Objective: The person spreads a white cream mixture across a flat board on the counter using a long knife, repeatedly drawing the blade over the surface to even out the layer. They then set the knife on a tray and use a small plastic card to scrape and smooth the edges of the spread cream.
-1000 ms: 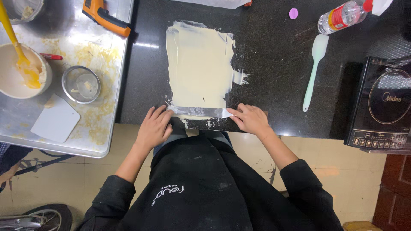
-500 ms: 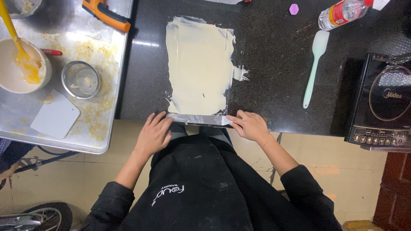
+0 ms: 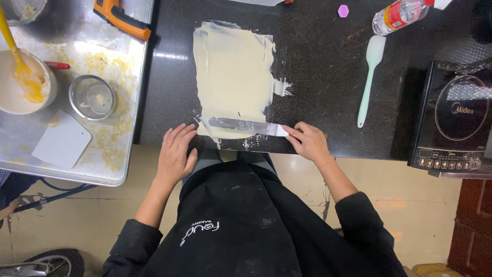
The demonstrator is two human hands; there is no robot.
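Note:
A pale cream layer (image 3: 233, 77) is spread in a rough rectangle on the black stone counter (image 3: 328, 92). A long metal palette knife (image 3: 246, 126) lies flat across the near edge of the spread. My right hand (image 3: 307, 142) grips its right end. My left hand (image 3: 175, 154) rests open-fingered at the counter's front edge, just left of the blade's tip and off the knife.
A pale green spatula (image 3: 370, 77) and a plastic bottle (image 3: 398, 14) lie to the right, beside a black induction hob (image 3: 453, 118). On the steel table (image 3: 110, 154) at left sit a bowl of batter (image 3: 20, 84), a small steel cup (image 3: 92, 97), a white scraper (image 3: 61, 139) and an orange thermometer gun (image 3: 123, 18).
The blade has slid a little farther onto the spread. My left hand has come off its left end and now rests at the counter edge.

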